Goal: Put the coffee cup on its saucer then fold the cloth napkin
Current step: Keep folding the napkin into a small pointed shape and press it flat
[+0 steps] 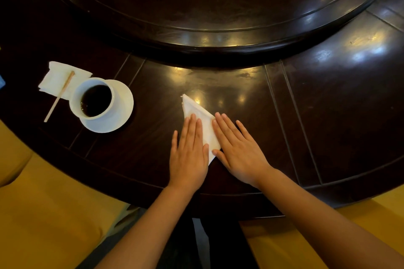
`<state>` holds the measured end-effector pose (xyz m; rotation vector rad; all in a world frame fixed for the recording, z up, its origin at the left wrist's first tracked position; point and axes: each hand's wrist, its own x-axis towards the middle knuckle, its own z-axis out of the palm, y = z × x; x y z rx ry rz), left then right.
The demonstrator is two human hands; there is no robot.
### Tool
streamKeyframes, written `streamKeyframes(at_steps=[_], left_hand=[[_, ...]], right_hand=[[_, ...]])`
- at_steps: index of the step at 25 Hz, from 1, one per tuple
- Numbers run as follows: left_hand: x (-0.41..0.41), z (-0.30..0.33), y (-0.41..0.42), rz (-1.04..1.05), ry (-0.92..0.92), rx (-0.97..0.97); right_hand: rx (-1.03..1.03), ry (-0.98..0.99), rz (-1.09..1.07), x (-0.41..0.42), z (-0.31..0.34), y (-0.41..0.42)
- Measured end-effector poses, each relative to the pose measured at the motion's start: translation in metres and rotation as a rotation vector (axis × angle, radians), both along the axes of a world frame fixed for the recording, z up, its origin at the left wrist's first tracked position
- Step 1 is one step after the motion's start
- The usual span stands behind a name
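A white coffee cup filled with dark coffee stands on its white saucer at the left of the dark table. Near the table's front edge lies the white cloth napkin, folded into a narrow pointed shape. My left hand lies flat on the napkin's left part, fingers together and stretched out. My right hand rests flat on the napkin's right edge and the table, fingers spread. Both palms press down; neither grips anything. The napkin's lower part is hidden under my hands.
A folded white paper tissue with a wooden stir stick across it lies left of the cup. A large raised dark turntable fills the table's centre behind the napkin. Yellow chair cushions flank the near edge.
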<state>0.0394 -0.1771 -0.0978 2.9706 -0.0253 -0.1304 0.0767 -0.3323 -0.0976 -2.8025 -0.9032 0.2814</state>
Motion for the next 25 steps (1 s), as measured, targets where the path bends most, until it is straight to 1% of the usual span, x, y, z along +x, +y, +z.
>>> streamKeyframes(at_steps=[3, 5, 9, 10, 12, 14, 16, 18, 20, 25], left_hand=[[-0.015, 0.001, 0.002, -0.033, 0.019, -0.003], [-0.02, 0.001, 0.01, -0.078, 0.02, 0.001], [-0.019, 0.0, 0.042, -0.334, 0.022, -0.063], [-0.017, 0.004, 0.048, -0.369, 0.02, -0.057], [-0.018, 0.012, 0.046, -0.33, -0.025, -0.037], [-0.029, 0.02, 0.026, -0.197, -0.069, -0.07], [-0.045, 0.021, 0.004, -0.096, -0.076, -0.103], [-0.057, 0.015, -0.01, -0.058, -0.037, -0.07], [-0.061, 0.008, -0.013, -0.049, 0.007, -0.018], [-0.06, -0.001, -0.006, -0.063, -0.005, -0.019]], right_hand=[[-0.019, -0.008, 0.0, 0.002, 0.001, 0.001], [-0.009, -0.005, -0.036, -0.004, 0.002, 0.001], [0.04, -0.013, -0.222, -0.043, 0.003, 0.017], [0.05, -0.011, -0.257, -0.051, 0.004, 0.02], [0.07, -0.019, -0.283, -0.052, 0.007, 0.021], [0.093, -0.047, -0.208, -0.034, 0.012, 0.013], [0.065, -0.062, -0.029, -0.01, 0.014, 0.005], [0.003, -0.042, 0.158, 0.009, 0.012, 0.001], [-0.024, -0.024, 0.273, 0.02, 0.008, -0.001], [0.017, -0.035, 0.304, 0.025, 0.003, 0.001]])
